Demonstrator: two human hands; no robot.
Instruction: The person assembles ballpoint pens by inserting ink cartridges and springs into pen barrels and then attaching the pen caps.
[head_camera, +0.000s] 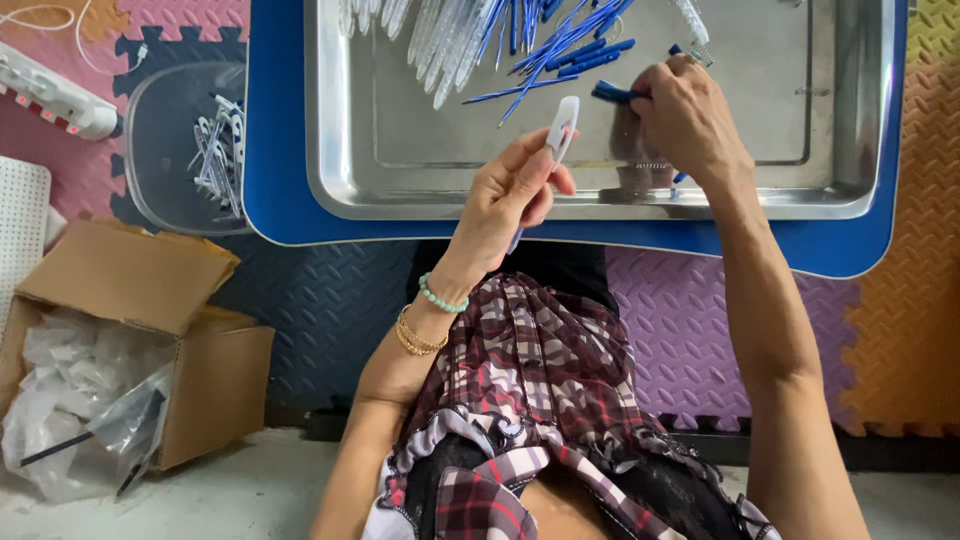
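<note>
Tray (340, 150): one, steel, rectangular with rounded corners and a raised rim, dull and scuffed. It rests on a smooth blue board (275, 190), which lies over embossed foam floor mats (320, 300) in blue, purple, pink and orange.

In the tray, toward its far edge: a heap of thin blue rods (560, 45), too tangled to count, and beside them on the left a fan of clear plastic tubes (450, 45), likewise uncountable as the frame cuts them off.

Left hand (505, 195): raised just over the tray's near rim, fingers closed narrowly. Thumb and forefinger pinch one white plastic clip (563, 125), flat and elongated with a rounded tip; the clip projects upward beyond the fingertips. A slim blue piece shows below the palm; its kind cannot be told. The wrist carries one green bead bracelet and gold bangles.

Right hand (685, 115): inside the tray, knuckles up, fingers curled down onto one short blue piece (612, 94), whose end sticks out left of the fingertips. Whether it is gripped or only pressed cannot be told.

Left of the tray: one clear lid (160, 160) holding a small pile of white clips (218, 155), count not legible. Further left and nearer: one open cardboard box (130, 290) with crumpled clear bags.
</note>
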